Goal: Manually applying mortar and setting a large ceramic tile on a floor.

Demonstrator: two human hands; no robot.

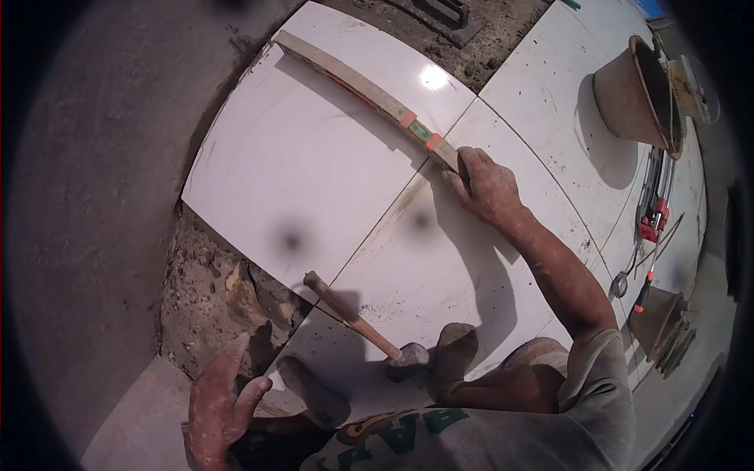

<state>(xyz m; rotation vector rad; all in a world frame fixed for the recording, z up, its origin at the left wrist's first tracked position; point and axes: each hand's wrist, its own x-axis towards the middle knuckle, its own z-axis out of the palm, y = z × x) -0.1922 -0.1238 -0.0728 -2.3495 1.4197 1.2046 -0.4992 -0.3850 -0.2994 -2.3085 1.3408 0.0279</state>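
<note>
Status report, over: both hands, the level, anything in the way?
Right hand gripping one end of the spirit level. Left hand open, apparently empty. Level stretched over white tiles. Mallet nearer the body, apart from it.

Spirit level [369,93] — held end hidden

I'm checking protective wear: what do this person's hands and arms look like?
The left hand and right hand wear no gloves and look dusty. The right forearm is bare, with no watch visible, below a loose, short grey sleeve.
</note>
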